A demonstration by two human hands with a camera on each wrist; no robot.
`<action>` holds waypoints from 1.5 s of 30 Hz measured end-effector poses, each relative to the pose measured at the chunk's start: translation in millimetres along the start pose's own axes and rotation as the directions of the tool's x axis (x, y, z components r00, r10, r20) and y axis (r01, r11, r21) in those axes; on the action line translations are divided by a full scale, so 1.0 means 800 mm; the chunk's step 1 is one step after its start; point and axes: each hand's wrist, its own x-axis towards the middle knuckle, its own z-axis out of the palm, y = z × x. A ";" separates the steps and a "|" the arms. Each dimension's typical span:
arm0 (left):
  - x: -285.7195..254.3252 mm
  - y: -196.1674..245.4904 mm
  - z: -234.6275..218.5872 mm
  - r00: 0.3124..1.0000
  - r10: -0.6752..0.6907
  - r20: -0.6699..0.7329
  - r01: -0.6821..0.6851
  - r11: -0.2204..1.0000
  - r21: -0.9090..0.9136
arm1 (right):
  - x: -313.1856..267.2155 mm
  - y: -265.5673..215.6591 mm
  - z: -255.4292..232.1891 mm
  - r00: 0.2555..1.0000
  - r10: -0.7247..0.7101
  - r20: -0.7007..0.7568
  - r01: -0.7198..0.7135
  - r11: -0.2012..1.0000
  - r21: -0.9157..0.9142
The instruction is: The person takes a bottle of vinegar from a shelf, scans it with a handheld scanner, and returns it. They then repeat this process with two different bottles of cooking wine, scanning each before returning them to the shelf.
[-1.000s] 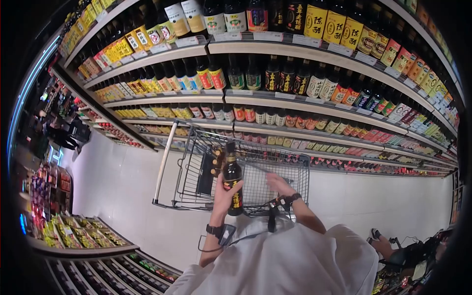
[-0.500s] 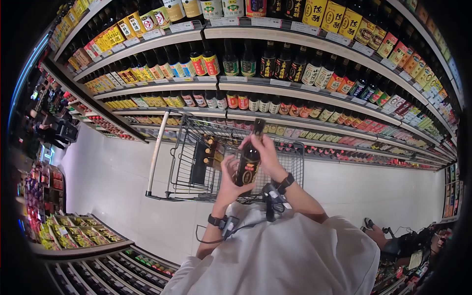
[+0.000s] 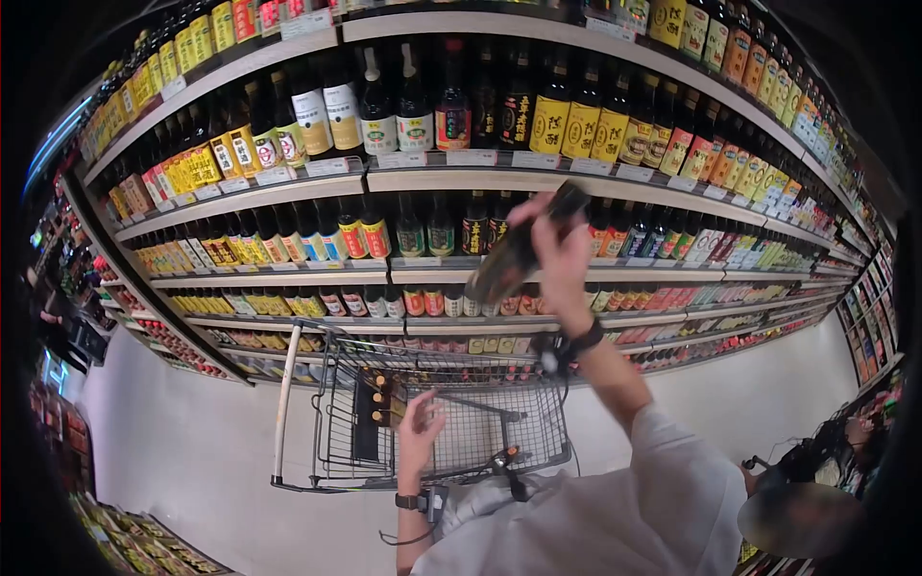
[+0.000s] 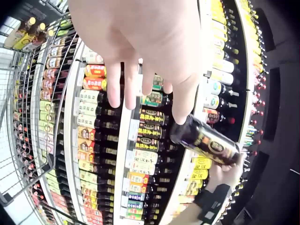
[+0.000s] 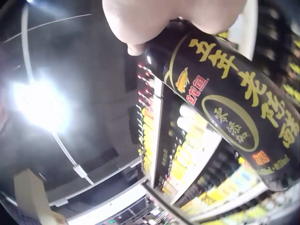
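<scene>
My right hand (image 3: 562,254) grips a dark vinegar bottle (image 3: 504,264) by its upper end, raised in front of the shelves. The bottle is tilted, its cap end up to the right in the head view. Yellow characters run down its black label, plain to see on the bottle (image 5: 234,98) in the right wrist view. Over the shopping cart (image 3: 285,413) is my left hand (image 3: 420,427), fingers loosely bent and holding nothing. In the left wrist view its palm and fingers (image 4: 129,86) hang in front of the bottle rows, apart from the bottle.
Several bottles with golden caps (image 3: 381,403) lie at the cart's handle end. Long shelves (image 3: 461,180) packed with sauce and vinegar bottles curve across the front. A person (image 3: 836,451) is at the right edge, and product racks (image 3: 125,538) stand at the lower left.
The bottle went from my left hand to both hands, and now only my right hand has it. It has risen toward the shelves. My left hand has let go and stays low.
</scene>
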 end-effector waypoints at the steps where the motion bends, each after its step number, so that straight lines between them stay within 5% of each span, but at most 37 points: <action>1: -0.002 -0.033 -0.022 0.999 -0.039 -0.032 0.043 0.991 0.128 | 0.034 -0.015 0.004 0.997 -0.061 -0.053 0.059 0.998 -0.034; 4: -0.038 -0.139 -0.086 0.979 0.018 -0.205 0.109 0.799 0.591 | 0.140 -0.006 -0.006 0.920 -0.392 0.024 0.391 0.909 -0.142; 5: -0.063 -0.194 -0.110 0.969 -0.050 -0.240 0.225 0.574 0.787 | 0.172 0.006 -0.011 0.881 -0.466 0.086 0.474 0.872 -0.122; 6: -0.083 -0.217 -0.121 0.924 -0.255 -0.285 0.363 0.351 0.863 | 0.196 0.013 -0.014 0.843 -0.519 0.142 0.538 0.822 -0.188; 7: -0.109 -0.275 -0.140 0.883 -0.359 -0.302 0.423 0.329 0.845 | 0.214 0.020 -0.013 0.834 -0.525 0.172 0.552 0.808 -0.208; 8: -0.134 -0.335 -0.155 0.892 -0.345 -0.292 0.338 0.082 0.938 | 0.229 0.027 -0.012 0.825 -0.532 0.190 0.564 0.793 -0.231; 9: -0.150 -0.332 -0.151 0.932 -0.296 -0.211 0.202 -0.061 0.978 | 0.246 0.041 -0.014 0.827 -0.534 0.174 0.562 0.793 -0.237; 10: -0.157 -0.330 -0.141 0.943 -0.231 -0.238 0.238 -0.030 0.971 | 0.261 0.057 -0.018 0.833 -0.531 0.156 0.554 0.796 -0.245; 15: -0.145 -0.289 -0.145 0.882 -0.447 -0.147 0.245 0.169 0.955 | 0.275 0.089 -0.015 0.839 -0.524 0.144 0.532 0.737 -0.417; 20: -0.140 -0.319 -0.147 0.889 -0.407 -0.212 0.269 0.087 0.959 | 0.271 0.093 -0.007 0.867 -0.471 0.162 0.486 0.728 -0.483; 28: -0.139 -0.309 -0.146 0.872 -0.443 -0.207 0.287 0.121 0.950 | 0.286 0.132 -0.020 0.919 -0.329 0.216 0.393 0.779 -0.489; 32: -0.142 -0.389 -0.161 0.923 -0.329 -0.201 0.265 0.163 0.950 | 0.307 0.152 -0.025 0.948 -0.253 0.193 0.317 0.803 -0.505; 33: -0.141 -0.395 -0.162 0.944 -0.283 -0.169 0.244 0.256 0.935 | 0.314 0.159 -0.024 0.945 -0.281 0.165 0.326 0.818 -0.473; 34: -0.145 -0.393 -0.163 0.962 -0.237 -0.137 0.215 0.347 0.913 | 0.320 0.159 -0.025 0.954 -0.248 0.170 0.300 0.763 -0.573; 35: -0.145 -0.370 -0.159 0.918 -0.358 -0.170 0.301 0.351 0.887 | 0.327 0.159 -0.027 0.962 -0.212 0.171 0.272 0.696 -0.665; 36: -0.147 -0.340 -0.150 0.923 -0.342 -0.176 0.283 0.295 0.913 | 0.334 0.158 -0.029 0.970 -0.176 0.170 0.243 0.617 -0.748; 41: -0.143 -0.338 -0.150 0.901 -0.379 -0.208 0.304 0.213 0.929 | 0.350 0.178 -0.026 0.963 -0.231 0.138 0.235 0.477 -0.847; 45: -0.140 -0.348 -0.156 0.909 -0.386 -0.159 0.286 0.299 0.910 | 0.346 0.161 -0.012 0.976 -0.193 0.102 0.173 0.398 -0.901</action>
